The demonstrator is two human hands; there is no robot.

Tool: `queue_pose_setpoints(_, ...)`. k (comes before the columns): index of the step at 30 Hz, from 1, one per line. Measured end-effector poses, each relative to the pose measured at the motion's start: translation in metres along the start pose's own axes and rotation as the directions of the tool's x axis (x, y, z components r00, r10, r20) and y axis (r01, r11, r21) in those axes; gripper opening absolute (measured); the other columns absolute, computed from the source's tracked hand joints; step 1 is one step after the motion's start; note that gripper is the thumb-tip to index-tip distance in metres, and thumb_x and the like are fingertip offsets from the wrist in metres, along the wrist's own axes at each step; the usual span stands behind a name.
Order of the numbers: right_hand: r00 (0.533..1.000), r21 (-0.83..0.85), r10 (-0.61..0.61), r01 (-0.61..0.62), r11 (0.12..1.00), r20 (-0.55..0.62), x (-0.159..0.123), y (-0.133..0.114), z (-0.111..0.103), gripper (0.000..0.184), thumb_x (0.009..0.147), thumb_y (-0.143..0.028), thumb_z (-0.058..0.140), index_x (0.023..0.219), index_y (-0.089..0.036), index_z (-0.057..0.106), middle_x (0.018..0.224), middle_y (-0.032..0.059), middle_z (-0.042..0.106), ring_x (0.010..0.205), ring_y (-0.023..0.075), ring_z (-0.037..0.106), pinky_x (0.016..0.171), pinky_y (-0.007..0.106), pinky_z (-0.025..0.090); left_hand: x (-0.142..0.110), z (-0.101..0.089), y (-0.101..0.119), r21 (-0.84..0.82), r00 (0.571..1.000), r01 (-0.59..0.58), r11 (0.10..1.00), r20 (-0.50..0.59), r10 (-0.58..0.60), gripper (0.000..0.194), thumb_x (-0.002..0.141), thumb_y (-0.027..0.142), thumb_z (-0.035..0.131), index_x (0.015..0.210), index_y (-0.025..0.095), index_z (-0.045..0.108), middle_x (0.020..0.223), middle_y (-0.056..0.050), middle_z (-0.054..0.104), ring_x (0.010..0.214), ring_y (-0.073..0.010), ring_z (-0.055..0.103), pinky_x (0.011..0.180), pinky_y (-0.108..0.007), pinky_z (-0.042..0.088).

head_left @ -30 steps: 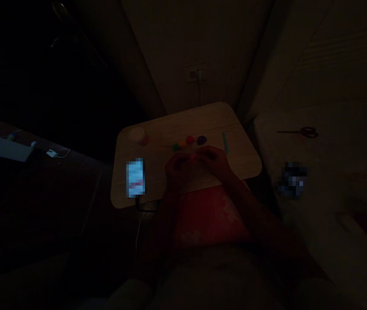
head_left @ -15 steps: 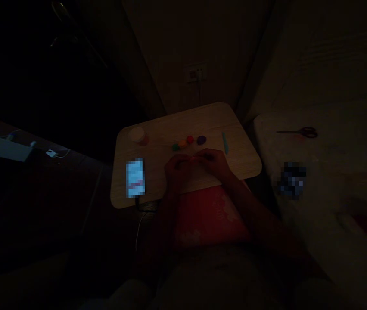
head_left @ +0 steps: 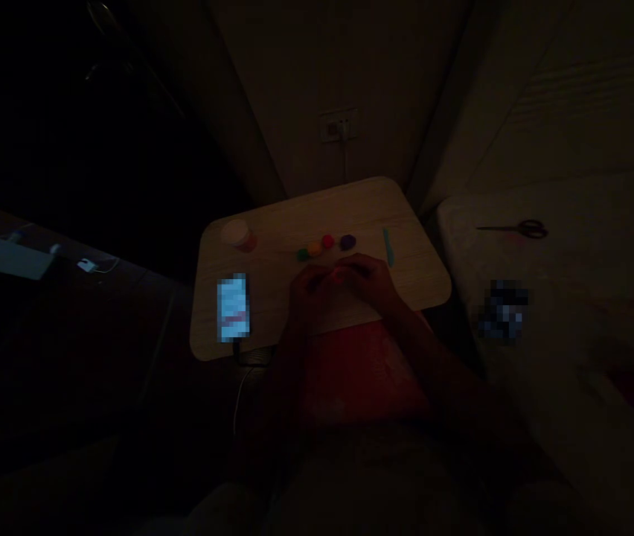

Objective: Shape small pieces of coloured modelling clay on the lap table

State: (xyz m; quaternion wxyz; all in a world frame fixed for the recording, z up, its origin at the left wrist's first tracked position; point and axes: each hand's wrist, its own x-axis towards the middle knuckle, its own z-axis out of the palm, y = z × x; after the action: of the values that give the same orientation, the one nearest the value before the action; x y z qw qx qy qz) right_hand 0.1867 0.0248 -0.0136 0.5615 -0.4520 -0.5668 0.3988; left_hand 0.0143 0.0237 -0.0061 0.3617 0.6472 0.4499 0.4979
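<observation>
In dim light my left hand [head_left: 310,286] and my right hand [head_left: 367,277] meet over the near part of the small wooden table [head_left: 283,223]. Between their closed fingertips is a small reddish lump of modelling clay [head_left: 338,275], partly covered by the fingers. Just beyond the hands lie a green clay lump [head_left: 302,254], an orange clay lump [head_left: 315,249], a red clay ball [head_left: 327,241] and a purple clay lump [head_left: 347,242]. A turquoise modelling knife [head_left: 388,247] rests right of my right hand.
A white-lidded tub [head_left: 239,234] stands at the table's left, behind a lit phone [head_left: 233,307] with a cable. Scissors [head_left: 518,228] and a blurred-out item [head_left: 504,310] lie on the pale surface to the right. A wall socket [head_left: 339,126] is behind the table.
My left hand has shifted slightly right, and the fingers of both hands have changed position around the reddish clay. The things on the table stay where they were.
</observation>
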Motion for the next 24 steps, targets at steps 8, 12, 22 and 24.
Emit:
queue_pose_setpoints(8, 0.999, 0.012, 0.024, -0.023, 1.000, -0.030, 0.000, 0.000, 0.001, 0.019, 0.080, -0.039, 0.075, 0.089, -0.022, 0.074, 0.089, 0.0048, 0.077, 0.081, 0.0201, 0.072, 0.076, 0.032, 0.057, 0.001, 0.003, -0.005, -0.049, 0.998, 0.069, 0.996, 0.003, -0.069, 0.020, 0.082, 0.039, 0.075, 0.088, 0.019, 0.073, 0.090, -0.006, 0.073, 0.085, -0.0190, 0.068, 0.082, -0.032, 0.055)
queue_pose_setpoints(12, 0.965, 0.024, 0.011, -0.005, 1.000, -0.260, 0.000, 0.004, 0.000, 0.020, 0.084, -0.036, 0.070, 0.099, -0.024, 0.066, 0.094, 0.0041, 0.074, 0.083, 0.0191, 0.071, 0.074, 0.031, 0.056, 0.001, 0.006, -0.011, -0.116, 0.992, 0.085, 0.990, -0.079, -0.095, 0.029, 0.081, 0.038, 0.076, 0.102, 0.020, 0.069, 0.100, -0.007, 0.073, 0.092, -0.0199, 0.069, 0.086, -0.032, 0.055)
queue_pose_setpoints(22, 0.961, -0.144, -0.042, 0.002, 0.990, -0.275, 0.005, 0.012, 0.000, 0.038, 0.076, -0.040, 0.079, 0.106, -0.022, 0.064, 0.103, 0.0081, 0.072, 0.089, 0.0214, 0.068, 0.078, 0.034, 0.056, 0.001, 0.004, -0.017, -0.053, 0.994, 0.062, 0.997, -0.090, -0.067, 0.024, 0.082, 0.034, 0.072, 0.101, 0.020, 0.067, 0.104, -0.007, 0.070, 0.097, -0.0202, 0.067, 0.092, -0.034, 0.053)
queue_pose_setpoints(24, 0.969, -0.217, -0.074, 0.021, 0.976, -0.237, 0.005, 0.010, -0.002, 0.035, 0.080, -0.040, 0.075, 0.108, -0.022, 0.063, 0.104, 0.0083, 0.071, 0.088, 0.0209, 0.066, 0.079, 0.035, 0.055, 0.000, 0.004, -0.018, -0.062, 0.992, 0.076, 0.995, -0.091, -0.081, 0.025, 0.082, 0.035, 0.073, 0.101, 0.020, 0.067, 0.104, -0.007, 0.070, 0.096, -0.0200, 0.067, 0.092, -0.034, 0.053)
